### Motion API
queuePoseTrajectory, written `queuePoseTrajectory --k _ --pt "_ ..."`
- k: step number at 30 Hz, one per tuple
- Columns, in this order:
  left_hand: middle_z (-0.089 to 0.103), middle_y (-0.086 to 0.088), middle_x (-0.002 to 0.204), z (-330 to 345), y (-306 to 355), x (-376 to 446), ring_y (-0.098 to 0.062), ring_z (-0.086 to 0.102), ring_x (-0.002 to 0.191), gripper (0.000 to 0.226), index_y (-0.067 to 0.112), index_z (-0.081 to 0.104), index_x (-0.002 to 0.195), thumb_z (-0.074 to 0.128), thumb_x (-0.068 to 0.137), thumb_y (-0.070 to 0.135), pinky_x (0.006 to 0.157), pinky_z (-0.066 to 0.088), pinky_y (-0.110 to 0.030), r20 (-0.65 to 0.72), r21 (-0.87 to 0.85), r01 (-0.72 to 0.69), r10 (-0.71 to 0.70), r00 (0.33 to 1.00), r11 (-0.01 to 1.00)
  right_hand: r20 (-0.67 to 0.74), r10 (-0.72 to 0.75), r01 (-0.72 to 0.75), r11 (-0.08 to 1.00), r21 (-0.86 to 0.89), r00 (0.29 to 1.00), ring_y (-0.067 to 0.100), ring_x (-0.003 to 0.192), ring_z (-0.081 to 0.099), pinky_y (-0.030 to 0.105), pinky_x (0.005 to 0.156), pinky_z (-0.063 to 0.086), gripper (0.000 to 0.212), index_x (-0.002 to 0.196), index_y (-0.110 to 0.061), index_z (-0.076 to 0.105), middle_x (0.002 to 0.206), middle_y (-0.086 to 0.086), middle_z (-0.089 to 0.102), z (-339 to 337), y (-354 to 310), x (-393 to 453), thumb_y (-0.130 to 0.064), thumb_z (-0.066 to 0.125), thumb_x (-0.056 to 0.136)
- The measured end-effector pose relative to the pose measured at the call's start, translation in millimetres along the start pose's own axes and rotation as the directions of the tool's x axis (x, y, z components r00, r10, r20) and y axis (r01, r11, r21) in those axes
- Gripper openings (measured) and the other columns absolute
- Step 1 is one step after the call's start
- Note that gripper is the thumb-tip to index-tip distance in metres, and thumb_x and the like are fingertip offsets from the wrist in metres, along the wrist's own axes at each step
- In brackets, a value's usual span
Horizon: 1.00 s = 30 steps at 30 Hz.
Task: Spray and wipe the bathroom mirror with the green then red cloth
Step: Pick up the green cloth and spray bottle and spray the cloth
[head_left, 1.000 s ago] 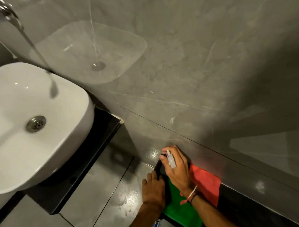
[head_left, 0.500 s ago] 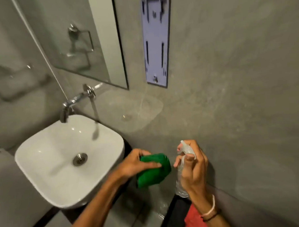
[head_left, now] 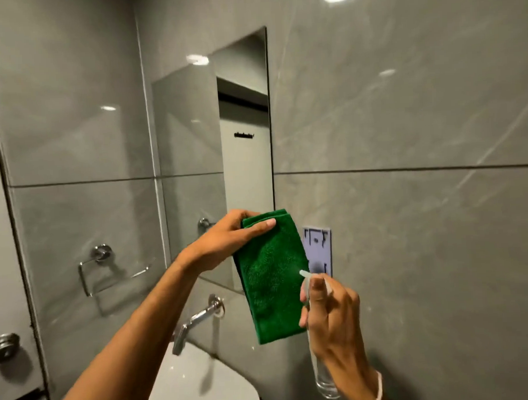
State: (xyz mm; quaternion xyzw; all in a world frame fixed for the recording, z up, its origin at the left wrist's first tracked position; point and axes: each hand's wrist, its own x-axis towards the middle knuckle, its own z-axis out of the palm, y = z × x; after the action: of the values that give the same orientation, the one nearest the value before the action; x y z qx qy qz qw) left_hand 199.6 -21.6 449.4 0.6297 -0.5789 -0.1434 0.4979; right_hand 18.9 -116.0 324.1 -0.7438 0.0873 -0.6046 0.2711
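From the head camera we see our left hand (head_left: 228, 240) pinching the folded green cloth (head_left: 272, 278) hanging before the mirror (head_left: 212, 159), our right hand (head_left: 331, 321) gripping the clear spray bottle (head_left: 323, 378), nozzle beside the cloth, tap (head_left: 198, 319) and basin (head_left: 204, 390) below

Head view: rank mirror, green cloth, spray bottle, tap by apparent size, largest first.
1. mirror
2. green cloth, held up near the camera by the left hand, so it looks bigger than it is
3. spray bottle, mostly hidden by the right hand; rank against the tap unsure
4. tap
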Motion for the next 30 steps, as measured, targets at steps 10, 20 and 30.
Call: queuePoseTrajectory --k 10,20,30 --pt "0.075 0.0 0.073 -32 28 -5 -0.011 0.071 0.063 0.031 0.018 0.076 0.088 0.067 0.092 0.047 0.05 0.055 -0.019 0.009 -0.015 -0.095 0.095 0.995 0.995 -0.041 -0.006 0.003 0.997 -0.081 0.999 0.031 0.046 0.061 0.046 0.063 0.057 0.105 0.057 -0.002 0.059 0.046 0.014 0.058 1 -30 8 -0.083 0.004 0.094" --pt "0.076 -0.003 0.077 -20 10 -5 -0.014 0.071 0.066 0.039 0.006 0.074 0.092 0.068 0.091 0.044 0.056 0.059 -0.023 0.052 -0.037 -0.047 0.048 0.997 0.998 0.054 0.009 -0.001 0.99 -0.139 0.998 0.03 0.047 0.063 0.045 0.062 0.055 0.092 0.056 -0.005 0.059 0.047 0.011 0.059 -14 -10 -47 -0.075 0.019 0.1" --pt "0.075 -0.007 0.075 44 -44 -35 -0.018 0.071 0.065 0.041 0.003 0.074 0.091 0.069 0.09 0.044 0.055 0.056 -0.026 0.072 -0.056 0.033 -0.029 0.997 0.998 0.028 0.506 -0.501 0.859 -0.109 0.862 0.011 0.079 0.065 0.009 0.068 0.045 0.054 0.088 -0.008 0.072 0.088 0.004 0.062 -57 67 -177 -0.056 0.047 0.094"
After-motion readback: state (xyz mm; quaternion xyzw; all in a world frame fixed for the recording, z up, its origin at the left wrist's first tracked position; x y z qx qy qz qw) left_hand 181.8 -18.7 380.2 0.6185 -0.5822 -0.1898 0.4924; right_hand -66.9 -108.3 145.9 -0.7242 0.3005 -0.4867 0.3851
